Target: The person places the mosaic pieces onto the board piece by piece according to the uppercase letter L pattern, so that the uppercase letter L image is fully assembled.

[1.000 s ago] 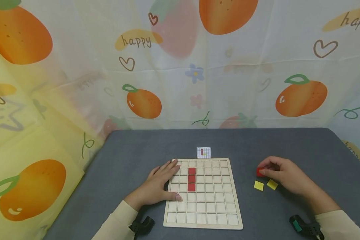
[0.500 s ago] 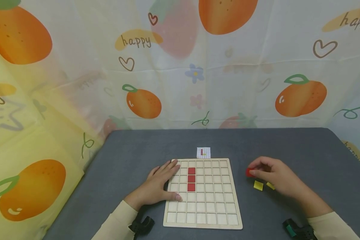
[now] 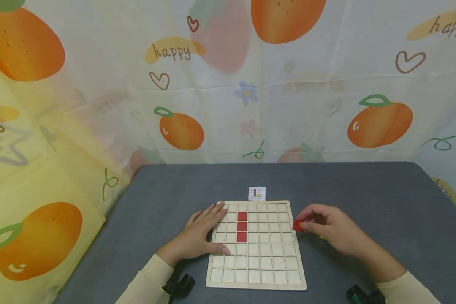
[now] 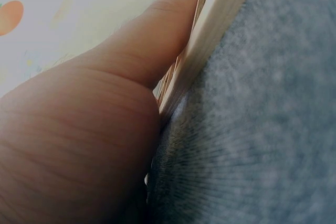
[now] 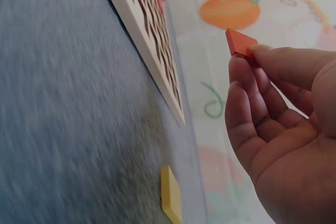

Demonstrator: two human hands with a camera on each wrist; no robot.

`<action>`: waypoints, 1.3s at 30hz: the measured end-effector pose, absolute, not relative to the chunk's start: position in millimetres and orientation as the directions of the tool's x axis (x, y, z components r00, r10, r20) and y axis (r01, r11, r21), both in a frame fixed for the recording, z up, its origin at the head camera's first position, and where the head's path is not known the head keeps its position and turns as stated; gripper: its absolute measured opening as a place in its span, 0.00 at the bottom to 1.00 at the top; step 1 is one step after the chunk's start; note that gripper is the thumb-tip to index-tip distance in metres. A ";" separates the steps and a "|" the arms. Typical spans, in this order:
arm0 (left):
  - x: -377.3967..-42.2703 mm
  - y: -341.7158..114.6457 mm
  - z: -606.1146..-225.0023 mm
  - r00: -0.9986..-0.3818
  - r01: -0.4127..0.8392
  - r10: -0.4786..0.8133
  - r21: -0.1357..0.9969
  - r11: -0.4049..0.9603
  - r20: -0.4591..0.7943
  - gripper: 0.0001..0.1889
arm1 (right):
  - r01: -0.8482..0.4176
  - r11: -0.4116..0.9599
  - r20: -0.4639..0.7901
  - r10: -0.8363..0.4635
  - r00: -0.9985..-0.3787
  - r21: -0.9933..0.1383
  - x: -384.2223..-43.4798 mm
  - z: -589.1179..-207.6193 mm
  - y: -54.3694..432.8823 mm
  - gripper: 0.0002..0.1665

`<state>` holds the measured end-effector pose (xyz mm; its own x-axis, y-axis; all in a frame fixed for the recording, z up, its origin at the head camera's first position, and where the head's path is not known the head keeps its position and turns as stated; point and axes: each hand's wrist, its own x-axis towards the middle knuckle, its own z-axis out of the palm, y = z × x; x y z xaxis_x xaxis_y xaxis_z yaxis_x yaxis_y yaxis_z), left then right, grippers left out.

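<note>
A pale wooden grid board lies on the table, with a short column of red square tiles set in its cells. My left hand rests on the board's left edge, fingers spread and thumb lying on a lower cell. At the board's right edge, my right hand pinches one red square tile between thumb and fingers. The right wrist view shows this tile held up off the table, tilted. Below that hand lies a yellow tile, mostly hidden in the head view.
A small printed card with a coloured grid pattern touches or nearly touches the board's far edge. The dark grey table ends at a fruit-print curtain. Black wrist devices sit at both sleeves.
My right hand has carried the red tile left, from beside the yellow tiles to the board's right edge, and now covers most of the yellow tiles. The left hand stays put.
</note>
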<state>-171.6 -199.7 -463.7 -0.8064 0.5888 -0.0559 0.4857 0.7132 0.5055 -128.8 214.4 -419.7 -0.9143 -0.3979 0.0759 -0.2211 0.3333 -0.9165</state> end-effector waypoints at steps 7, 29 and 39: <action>-171.3 -200.7 -462.0 -0.805 0.487 0.591 0.511 0.709 -0.052 0.62 | -0.241 0.285 0.094 -0.446 -0.890 -0.928 -125.5 -425.3 193.1 0.04; -170.7 -199.2 -460.5 -0.816 0.467 0.574 0.507 0.724 -0.068 0.62 | -0.267 0.287 0.110 -0.465 -0.878 -0.920 -125.7 -440.0 110.6 0.03; -172.5 -199.6 -463.7 -0.811 0.475 0.581 0.510 0.717 -0.062 0.62 | -0.317 0.388 0.095 -0.493 -0.865 -0.865 -123.5 -445.7 84.9 0.07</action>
<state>-172.5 -199.6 -463.7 -0.8114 0.5812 -0.0620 0.4747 0.7171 0.5102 -123.5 84.9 -445.7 -0.8647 -0.4931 0.0955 -0.3169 0.3881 -0.8654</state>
